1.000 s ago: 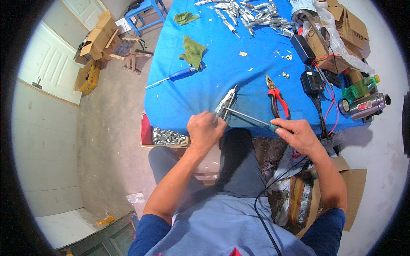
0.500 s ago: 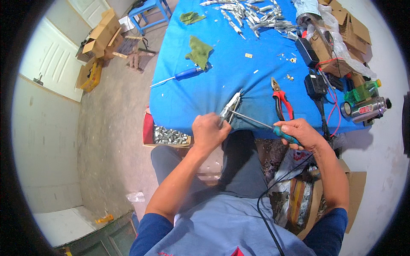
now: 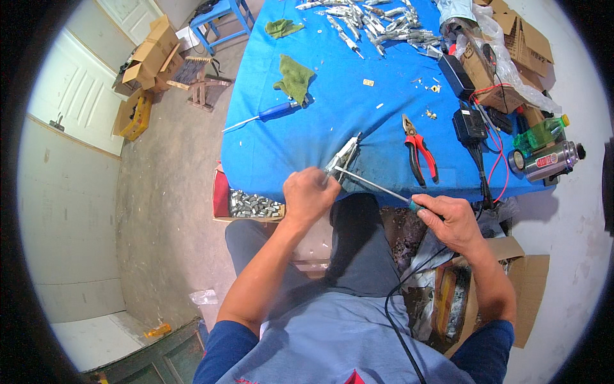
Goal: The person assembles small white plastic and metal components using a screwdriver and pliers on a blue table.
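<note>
At the near edge of the blue-covered table, my left hand (image 3: 309, 197) is closed around the lower end of a slim white and silver metal part (image 3: 346, 152), whose kind I cannot make out. Its far end rests on the cloth, pointing away from me. My right hand (image 3: 453, 221) grips the teal handle of a screwdriver (image 3: 376, 185). The steel shaft reaches left, and its tip meets the part just above my left fingers. Pliers with red and black handles (image 3: 419, 153) lie on the cloth beyond my right hand.
A blue-handled screwdriver (image 3: 275, 112) and a green rag (image 3: 295, 79) lie at left. Many similar parts (image 3: 384, 24) are heaped at the far side. A box of small metal pieces (image 3: 254, 205) sits by the left corner. Adapters (image 3: 470, 125), a green bottle (image 3: 540, 134) and a steel flask (image 3: 549, 160) crowd the right.
My right hand has turned and now covers most of the screwdriver handle. The tip has slid slightly toward my left hand, which still holds the part.
</note>
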A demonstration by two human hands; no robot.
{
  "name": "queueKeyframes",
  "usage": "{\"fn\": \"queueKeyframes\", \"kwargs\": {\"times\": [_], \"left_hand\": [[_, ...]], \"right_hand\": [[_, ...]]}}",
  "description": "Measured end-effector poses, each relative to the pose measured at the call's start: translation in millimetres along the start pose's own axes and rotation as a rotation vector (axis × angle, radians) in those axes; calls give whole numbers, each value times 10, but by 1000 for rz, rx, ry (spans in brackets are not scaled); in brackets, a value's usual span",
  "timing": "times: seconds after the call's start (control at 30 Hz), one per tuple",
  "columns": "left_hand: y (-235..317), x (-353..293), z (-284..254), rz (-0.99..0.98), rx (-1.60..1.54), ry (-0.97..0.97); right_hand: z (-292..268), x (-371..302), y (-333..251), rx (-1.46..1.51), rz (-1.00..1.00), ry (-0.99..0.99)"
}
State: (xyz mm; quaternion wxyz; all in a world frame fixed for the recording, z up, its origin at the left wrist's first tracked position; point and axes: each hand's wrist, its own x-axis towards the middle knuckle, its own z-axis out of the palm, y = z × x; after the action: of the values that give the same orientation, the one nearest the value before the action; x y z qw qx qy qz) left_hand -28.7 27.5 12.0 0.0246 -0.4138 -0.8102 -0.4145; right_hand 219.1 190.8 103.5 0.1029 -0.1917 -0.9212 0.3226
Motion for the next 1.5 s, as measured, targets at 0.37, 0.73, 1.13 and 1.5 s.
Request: {"fn": "queueKeyframes", "kwargs": {"times": [0.37, 0.73, 1.13, 1.5], "left_hand": [[2, -22, 45, 46, 36, 36], [-2, -23, 39, 35, 44, 17], [-51, -32, -25, 20, -67, 17], [11, -119, 89, -97, -152, -16]], "right_hand": [[40, 13, -131, -23, -9, -14], [-28, 293, -485, -11, 153, -151], [-76, 104, -484, 120, 308, -43], [326, 19, -1, 547, 447, 380]]}}
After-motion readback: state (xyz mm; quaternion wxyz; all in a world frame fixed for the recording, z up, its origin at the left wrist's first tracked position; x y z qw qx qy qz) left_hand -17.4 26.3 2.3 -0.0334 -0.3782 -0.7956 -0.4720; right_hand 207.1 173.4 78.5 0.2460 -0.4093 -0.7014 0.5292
